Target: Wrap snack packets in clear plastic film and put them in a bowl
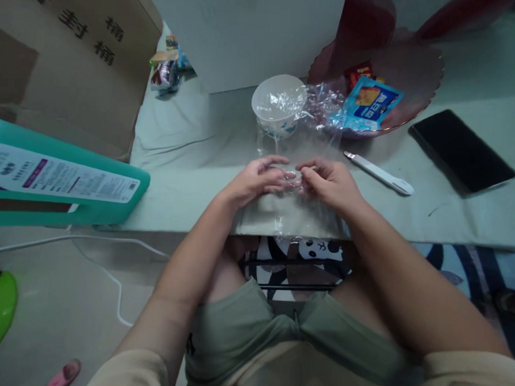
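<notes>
In the head view a clear plastic bag (293,215) lies at the table's near edge, its crinkled film spreading back to a white cup (281,105) with a blue pattern on its side. The cup stands upright, mouth up, and looks empty. My left hand (262,179) has its fingers curled with the tips on the film. Opposite it, my right hand (325,182) pinches the same plastic between thumb and fingers. The two hands nearly meet, slightly blurred. Right of my right hand lies a slim white cutter-like tool (379,173) with a metal tip.
A pink glass bowl (418,98) holds a blue snack packet (372,104). A black tablet or phone (462,152) lies far right. On the left stand a green jug (106,191) and a cardboard box (86,74). A white box (248,37) stands behind the cup.
</notes>
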A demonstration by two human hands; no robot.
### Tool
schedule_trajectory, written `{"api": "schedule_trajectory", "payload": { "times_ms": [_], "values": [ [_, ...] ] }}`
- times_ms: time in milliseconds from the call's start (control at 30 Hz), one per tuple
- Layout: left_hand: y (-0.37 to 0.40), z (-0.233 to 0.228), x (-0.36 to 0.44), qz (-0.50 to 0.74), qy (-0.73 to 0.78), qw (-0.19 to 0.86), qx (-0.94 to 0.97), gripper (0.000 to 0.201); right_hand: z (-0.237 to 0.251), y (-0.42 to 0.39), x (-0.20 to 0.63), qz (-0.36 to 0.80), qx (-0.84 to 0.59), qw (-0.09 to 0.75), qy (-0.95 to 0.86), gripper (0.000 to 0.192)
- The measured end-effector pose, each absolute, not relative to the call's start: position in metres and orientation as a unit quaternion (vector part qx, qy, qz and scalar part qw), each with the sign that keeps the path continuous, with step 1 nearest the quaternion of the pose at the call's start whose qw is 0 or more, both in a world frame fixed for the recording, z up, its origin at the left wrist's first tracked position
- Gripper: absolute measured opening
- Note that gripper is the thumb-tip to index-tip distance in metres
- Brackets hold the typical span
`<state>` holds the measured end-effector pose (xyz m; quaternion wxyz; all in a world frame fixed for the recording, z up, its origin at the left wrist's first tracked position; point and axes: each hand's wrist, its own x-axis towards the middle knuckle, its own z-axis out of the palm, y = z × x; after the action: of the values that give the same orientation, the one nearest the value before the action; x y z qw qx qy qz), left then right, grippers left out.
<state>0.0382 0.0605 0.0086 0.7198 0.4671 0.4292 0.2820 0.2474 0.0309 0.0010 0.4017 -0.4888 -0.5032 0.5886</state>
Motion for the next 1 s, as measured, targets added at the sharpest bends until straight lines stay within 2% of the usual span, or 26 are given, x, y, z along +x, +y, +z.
{"api": "schedule_trajectory", "payload": {
  "times_ms": [133,267,367,433,533,700,800,867,933,1000],
  "values": [
    [0.056,0.01,0.047,0.267,0.474,0.644,0.537,0.024,-0.005,0.028,0.252,0.532,-0.493,0.417,-0.548,0.026],
    [0.06,0.011,0.037,0.326,0.469,0.633,0.522,0.025,-0.004,0.027,0.255,0.488,-0.488,0.479,-0.542,0.024],
    [0.062,0.01,0.03,0.372,0.445,0.656,0.484,0.016,0.0,0.027,0.254,0.474,-0.477,0.527,-0.52,0.021],
    [0.063,0.01,0.027,0.381,0.427,0.672,0.47,0.007,0.003,0.028,0.254,0.458,-0.482,0.543,-0.513,0.018],
    [0.064,0.013,0.023,0.363,0.42,0.683,0.475,0.004,0.003,0.028,0.256,0.424,-0.481,0.559,-0.526,0.017],
    [0.071,0.012,0.021,0.357,0.44,0.669,0.48,0.009,-0.004,0.033,0.264,0.423,-0.5,0.542,-0.527,0.015],
    [0.073,0.008,0.022,0.397,0.495,0.599,0.488,0.044,-0.011,0.036,0.264,0.472,-0.505,0.533,-0.488,0.015],
    [0.072,0.006,0.023,0.413,0.518,0.519,0.539,0.048,-0.015,0.036,0.261,0.476,-0.509,0.536,-0.476,0.016],
    [0.07,0.005,0.021,0.41,0.51,0.46,0.6,0.037,-0.019,0.036,0.258,0.472,-0.514,0.538,-0.474,0.04],
    [0.069,0.006,0.018,0.418,0.48,0.448,0.627,0.027,-0.021,0.035,0.256,0.489,-0.515,0.519,-0.476,0.064]
  ]
}}
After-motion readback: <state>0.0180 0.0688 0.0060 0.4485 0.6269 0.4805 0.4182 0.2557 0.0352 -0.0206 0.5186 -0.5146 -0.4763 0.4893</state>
